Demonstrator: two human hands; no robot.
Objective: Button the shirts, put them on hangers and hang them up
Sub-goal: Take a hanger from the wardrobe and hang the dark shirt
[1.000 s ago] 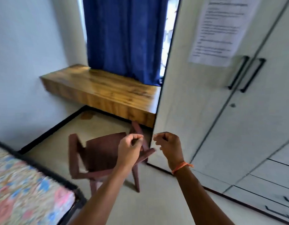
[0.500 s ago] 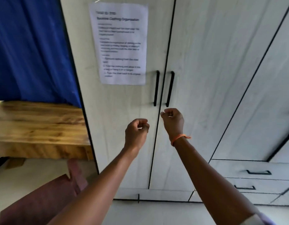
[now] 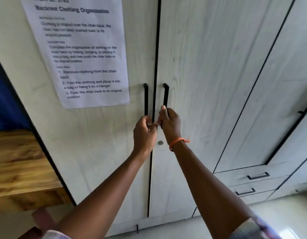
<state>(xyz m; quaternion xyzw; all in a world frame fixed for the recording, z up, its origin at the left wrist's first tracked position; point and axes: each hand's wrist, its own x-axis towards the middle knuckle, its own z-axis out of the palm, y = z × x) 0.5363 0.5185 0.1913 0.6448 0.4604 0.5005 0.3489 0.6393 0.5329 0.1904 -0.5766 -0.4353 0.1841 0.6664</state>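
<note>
A pale wood-grain wardrobe [image 3: 209, 69] fills the view, its two middle doors closed. My left hand [image 3: 144, 133] curls its fingers round the lower end of the left black door handle [image 3: 146, 99]. My right hand [image 3: 170, 125], an orange thread on its wrist, grips the lower part of the right black door handle [image 3: 166, 94] with the thumb pointing up along it. A small round lock [image 3: 160, 142] sits just below the hands. No shirt or hanger is in view.
A printed task sheet [image 3: 80, 52] is taped to the left door. Left of the wardrobe are a wooden desk top [image 3: 20, 166] and a blue curtain [image 3: 4, 107]. Drawers with black pulls [image 3: 258, 175] sit low right. A dark red chair [image 3: 40, 219] shows at bottom left.
I have come closer to the wardrobe. Both hands rose from in front of the doors and closed round the two door handles.
</note>
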